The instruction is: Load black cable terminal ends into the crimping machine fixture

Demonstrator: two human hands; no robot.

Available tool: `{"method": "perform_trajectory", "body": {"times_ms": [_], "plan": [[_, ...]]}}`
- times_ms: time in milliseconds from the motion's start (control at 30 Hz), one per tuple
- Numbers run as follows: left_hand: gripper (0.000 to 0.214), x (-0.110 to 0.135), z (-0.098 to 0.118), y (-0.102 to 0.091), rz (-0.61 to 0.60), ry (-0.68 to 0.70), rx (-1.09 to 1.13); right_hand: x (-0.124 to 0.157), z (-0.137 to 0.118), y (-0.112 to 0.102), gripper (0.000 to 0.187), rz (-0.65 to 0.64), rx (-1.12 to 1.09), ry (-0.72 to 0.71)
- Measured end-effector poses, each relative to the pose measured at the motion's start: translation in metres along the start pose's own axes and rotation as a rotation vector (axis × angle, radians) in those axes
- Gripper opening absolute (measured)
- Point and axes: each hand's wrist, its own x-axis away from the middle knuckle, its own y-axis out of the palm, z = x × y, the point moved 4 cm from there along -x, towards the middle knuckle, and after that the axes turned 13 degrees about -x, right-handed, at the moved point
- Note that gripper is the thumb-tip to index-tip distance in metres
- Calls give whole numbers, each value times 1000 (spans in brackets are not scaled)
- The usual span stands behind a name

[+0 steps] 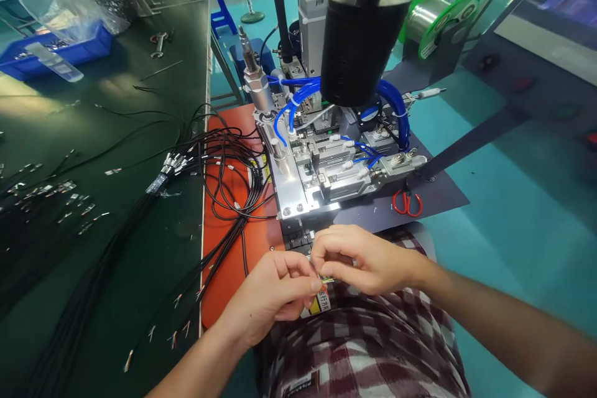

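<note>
Close together above my lap, my left hand (282, 291) and my right hand (359, 259) meet fingertip to fingertip. Thin coloured wires (328, 280), greenish-yellow and red, stick out from my left thumb and finger. My right hand is pinched at the same spot, its fingers touching the wires; the exact grip is partly hidden. Just beyond stands a metal bench machine (336, 180) with blue air tubes (303, 96). Left of it, looped black cables (237, 199) lie on an orange-red board (219, 305).
Red-handled scissors (407, 204) lie right of the machine. A black nozzle (366, 50) hangs over it, with a green-rimmed wire spool (438, 20) behind. On the dark table (153, 298) are cable bundles with metal connectors (175, 165), a wrench (160, 45) and a blue bin (93, 43).
</note>
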Motion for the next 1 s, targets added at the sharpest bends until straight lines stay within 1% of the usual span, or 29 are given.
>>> {"method": "perform_trajectory", "body": {"times_ms": [100, 200, 300, 367, 433, 467, 600, 633, 667, 733, 833, 1000], "plan": [[22, -1, -2, 1, 99, 15, -94, -3, -6, -6, 12, -110, 250, -55], [20, -3, -3, 4, 147, 19, -154, -5, -12, -7, 13, -183, 446, -64], [15, -4, -5, 6, 185, 21, -218, -8, -18, -5, 13, -226, 577, -118], [15, -3, -4, 7, 214, 43, -231, -9, -20, -4, 11, -219, 607, -132], [18, -2, -3, 6, 255, 83, -204, -10, -18, -5, 10, -162, 542, -92], [20, -1, -3, 6, 278, 103, -181, -9, -16, -7, 11, -94, 467, -52], [22, 0, -1, 4, 339, 148, -108, 6, 1, -12, 12, 316, 58, 163], [22, -1, -1, 4, 344, 153, -98, 11, 5, -10, 12, 384, -9, 207], [23, -1, -1, 4, 348, 156, -91, 15, 8, -8, 11, 425, -57, 243], [23, -1, -1, 5, 349, 163, -83, 21, 9, -1, 9, 460, -120, 288], [24, -1, -1, 5, 346, 168, -81, 21, 6, 6, 8, 468, -184, 329], [23, 2, -1, 6, 360, 182, -77, 16, 4, 7, 10, 485, -205, 400]]}}
